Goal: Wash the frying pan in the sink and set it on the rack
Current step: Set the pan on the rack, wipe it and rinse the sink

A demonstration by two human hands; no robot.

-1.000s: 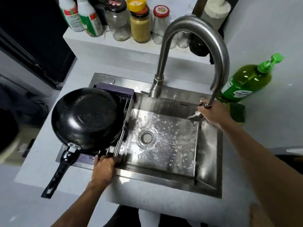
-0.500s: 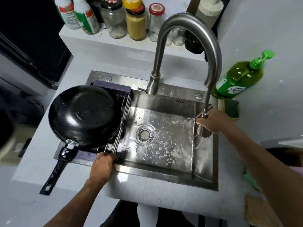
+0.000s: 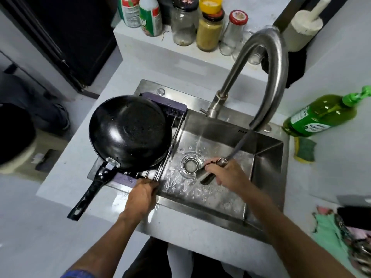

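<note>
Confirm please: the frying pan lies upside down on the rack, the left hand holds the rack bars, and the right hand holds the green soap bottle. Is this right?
One detail is wrong. In the head view the right hand holds the pull-out spray head over the sink; the green soap bottle stands untouched on the counter. The frying pan, the rack and the left hand are as stated.

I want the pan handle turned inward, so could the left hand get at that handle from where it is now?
Probably yes. The left hand grips the rack's near rail, and the pan handle sticks out just to its left over the counter, with nothing between them. It would have to let go of the rail first.
</note>
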